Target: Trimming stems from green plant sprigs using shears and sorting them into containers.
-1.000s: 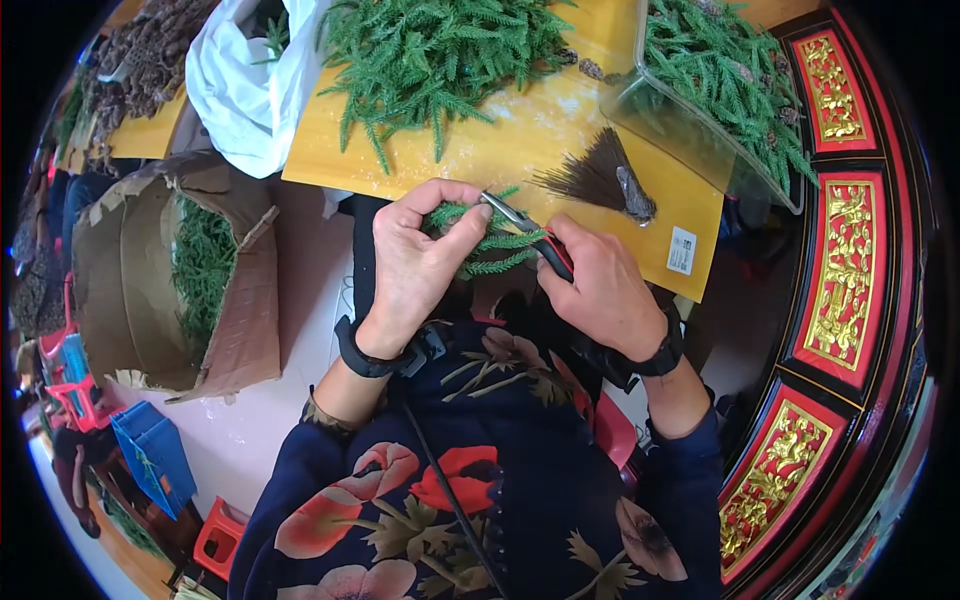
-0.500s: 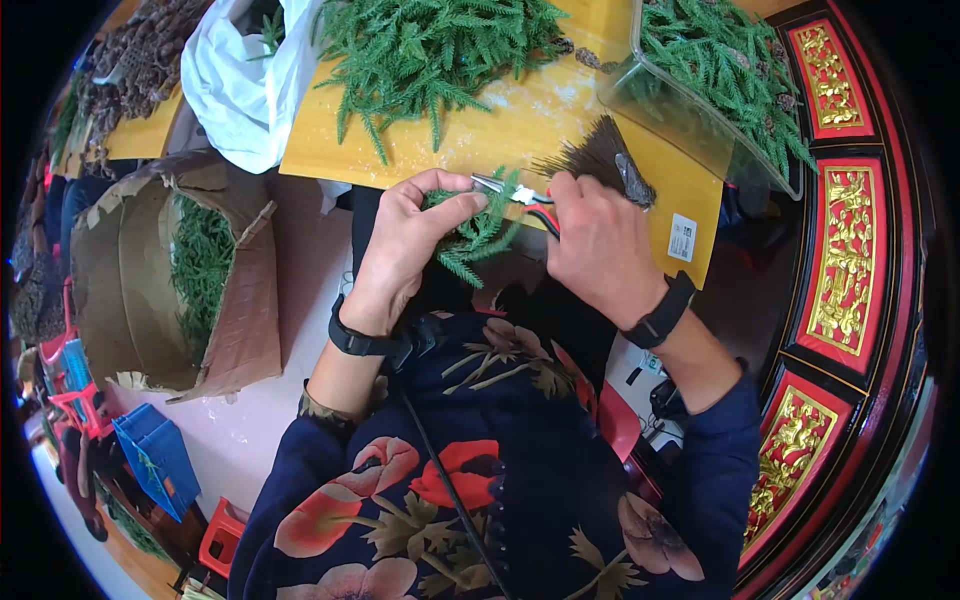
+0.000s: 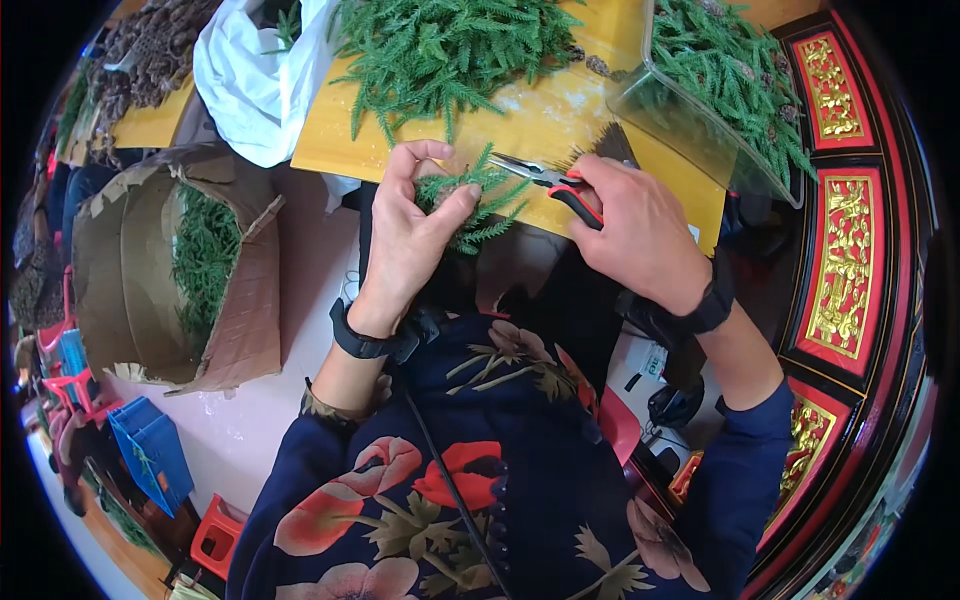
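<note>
"What is held in the left hand (image 3: 415, 220)?"
"A green sprig (image 3: 490, 230) is grasped by thumb and fingers, at the near edge of the yellow table (image 3: 680, 180)."
"And the right hand (image 3: 645, 225)?"
"Its fingers are clenched around the pliers (image 3: 545, 175). The tips are pointed left, close to the sprig; whether it is touched cannot be told."
"What is placed beyond?"
"A green pile (image 3: 455, 55) is heaped on the far side; a clear tub (image 3: 720, 140) is set at far right."
</note>
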The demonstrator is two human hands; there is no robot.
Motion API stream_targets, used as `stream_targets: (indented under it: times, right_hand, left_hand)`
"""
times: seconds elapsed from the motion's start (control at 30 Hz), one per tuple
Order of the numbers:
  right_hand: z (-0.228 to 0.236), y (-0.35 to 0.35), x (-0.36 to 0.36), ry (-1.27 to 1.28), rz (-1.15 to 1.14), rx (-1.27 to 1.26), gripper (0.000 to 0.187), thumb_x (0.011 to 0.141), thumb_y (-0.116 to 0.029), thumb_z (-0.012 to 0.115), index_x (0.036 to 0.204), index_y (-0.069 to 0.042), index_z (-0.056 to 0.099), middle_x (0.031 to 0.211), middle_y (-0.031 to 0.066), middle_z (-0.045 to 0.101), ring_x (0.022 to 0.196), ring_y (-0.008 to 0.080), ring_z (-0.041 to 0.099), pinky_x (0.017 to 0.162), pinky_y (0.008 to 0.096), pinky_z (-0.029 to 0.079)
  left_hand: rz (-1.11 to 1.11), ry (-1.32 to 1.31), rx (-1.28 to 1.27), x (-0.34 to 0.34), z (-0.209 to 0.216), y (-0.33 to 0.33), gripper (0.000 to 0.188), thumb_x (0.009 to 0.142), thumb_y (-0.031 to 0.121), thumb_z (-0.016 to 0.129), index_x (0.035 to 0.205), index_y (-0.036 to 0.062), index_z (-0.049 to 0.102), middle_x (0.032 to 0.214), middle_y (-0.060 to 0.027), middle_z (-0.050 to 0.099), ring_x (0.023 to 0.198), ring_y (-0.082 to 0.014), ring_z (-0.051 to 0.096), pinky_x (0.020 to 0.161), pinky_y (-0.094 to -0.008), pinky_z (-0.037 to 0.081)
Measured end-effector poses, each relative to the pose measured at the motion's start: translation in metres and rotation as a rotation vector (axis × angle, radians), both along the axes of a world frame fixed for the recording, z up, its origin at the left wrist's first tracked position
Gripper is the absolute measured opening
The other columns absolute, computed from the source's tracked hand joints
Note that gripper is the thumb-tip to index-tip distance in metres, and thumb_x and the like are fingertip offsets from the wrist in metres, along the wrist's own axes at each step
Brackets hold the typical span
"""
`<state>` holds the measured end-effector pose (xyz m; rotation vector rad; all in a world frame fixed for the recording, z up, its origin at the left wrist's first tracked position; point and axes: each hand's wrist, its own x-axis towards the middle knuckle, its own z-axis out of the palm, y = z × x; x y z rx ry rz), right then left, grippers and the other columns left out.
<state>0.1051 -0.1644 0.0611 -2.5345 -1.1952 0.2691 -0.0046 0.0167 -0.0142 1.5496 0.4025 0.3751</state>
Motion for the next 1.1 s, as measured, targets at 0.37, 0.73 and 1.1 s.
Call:
stream_targets:
  times: [0.37, 0.73, 1.1]
  right_hand:
    - [-0.006, -0.001, 0.009, 0.652, 0.017, -0.127, 0.032, 0.074, -0.015, 0.057, 0.102, 0.002, 0.058, 0.080, 0.0184, 0.060, 0.075, 0.0321, 0.057, 0.069, 0.0372, 0.046]
    - [-0.014, -0.011, 0.008, 0.508, 0.182, -0.147, 0.035, 0.077, -0.027, 0.056, 0.094, 0.004, 0.058, 0.083, 0.0207, 0.063, 0.082, 0.0332, 0.062, 0.073, 0.0409, 0.047]
    - [-0.017, -0.010, 0.008, 0.990, 0.102, -0.065, 0.031, 0.081, -0.016, 0.057, 0.106, 0.002, 0.059, 0.094, 0.0153, 0.064, 0.090, 0.0260, 0.061, 0.079, 0.0343, 0.047]
  left_hand:
    - [-0.062, -0.029, 0.019, -0.006, 0.015, -0.010, 0.045, 0.081, -0.003, 0.068, 0.119, 0.0039, 0.045, 0.078, 0.0025, 0.052, 0.073, -0.0047, 0.050, 0.068, -0.0178, 0.040]
    - [-0.100, -0.041, 0.079, -0.009, 0.016, -0.013, 0.045, 0.081, -0.004, 0.067, 0.119, 0.0043, 0.044, 0.078, 0.0019, 0.052, 0.074, -0.0052, 0.050, 0.068, -0.0190, 0.041]
    - [-0.105, -0.047, 0.068, -0.009, 0.018, -0.012, 0.046, 0.081, -0.003, 0.067, 0.120, 0.0050, 0.044, 0.079, 0.0019, 0.051, 0.074, -0.0053, 0.049, 0.068, -0.0187, 0.040]
